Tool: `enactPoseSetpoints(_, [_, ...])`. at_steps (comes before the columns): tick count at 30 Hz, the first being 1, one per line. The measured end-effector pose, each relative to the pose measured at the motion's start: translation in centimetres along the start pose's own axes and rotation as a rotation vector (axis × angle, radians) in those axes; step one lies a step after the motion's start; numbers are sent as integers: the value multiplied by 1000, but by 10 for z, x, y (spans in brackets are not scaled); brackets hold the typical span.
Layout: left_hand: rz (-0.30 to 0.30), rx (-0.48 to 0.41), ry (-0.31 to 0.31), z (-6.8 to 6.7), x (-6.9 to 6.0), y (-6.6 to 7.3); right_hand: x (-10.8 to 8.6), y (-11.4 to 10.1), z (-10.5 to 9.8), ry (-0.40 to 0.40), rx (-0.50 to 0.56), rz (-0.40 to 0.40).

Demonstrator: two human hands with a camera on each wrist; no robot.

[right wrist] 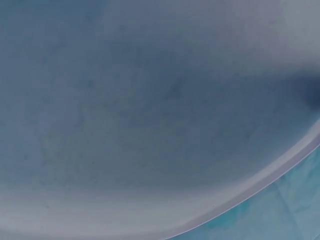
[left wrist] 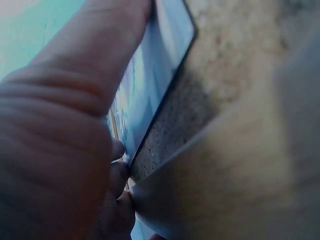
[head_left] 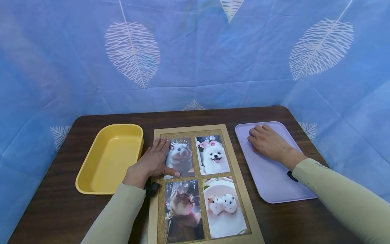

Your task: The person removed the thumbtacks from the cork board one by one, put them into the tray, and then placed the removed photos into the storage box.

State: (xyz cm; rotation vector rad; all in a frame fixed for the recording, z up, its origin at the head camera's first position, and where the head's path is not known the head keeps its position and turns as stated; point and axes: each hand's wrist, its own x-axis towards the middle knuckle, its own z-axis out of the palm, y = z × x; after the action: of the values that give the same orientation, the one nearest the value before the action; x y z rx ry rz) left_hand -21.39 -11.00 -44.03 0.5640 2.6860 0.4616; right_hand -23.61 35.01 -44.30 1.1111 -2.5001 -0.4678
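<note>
Yellow bin, frame, lilac tray.
Left hand flat, partly hiding a photo; right hand over tray, we can't tell its grip.

The head view is well lit, a gleam caught in the tub. In dimmer wrist views, the cork is blurred and the tray seemingly unfocused.

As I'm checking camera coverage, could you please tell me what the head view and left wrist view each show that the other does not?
Only head: the yellow tub, lilac tray and right hand.
Only left wrist: a close-up of one photo, no clearly new object.
Both: left hand, that photo, the cork and frame.
</note>
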Motion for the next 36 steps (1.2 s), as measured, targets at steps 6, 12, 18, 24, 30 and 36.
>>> enactPoseSetpoints(6, [5, 0, 12, 0, 0, 0, 2, -1, -1, -28, -10, 4])
enactPoseSetpoints(12, [11, 7, 20, 0, -1, 0, 3, -3, -2, -47, -38, 4])
enactPoseSetpoints(18, [15, 5, 18, 0, -2, 0, 3, -4, -1, -63, -51, 12])
enactPoseSetpoints(24, [12, -3, 20, 0, -3, -1, 3, -4, -2, -47, -49, 11])
enactPoseSetpoints(30, [19, -9, 33, -1, -2, -1, 5, -3, -2, 42, -7, 12])
enactPoseSetpoints(36, [28, -6, 51, -2, 1, 0, 6, -4, -3, 89, 27, 35])
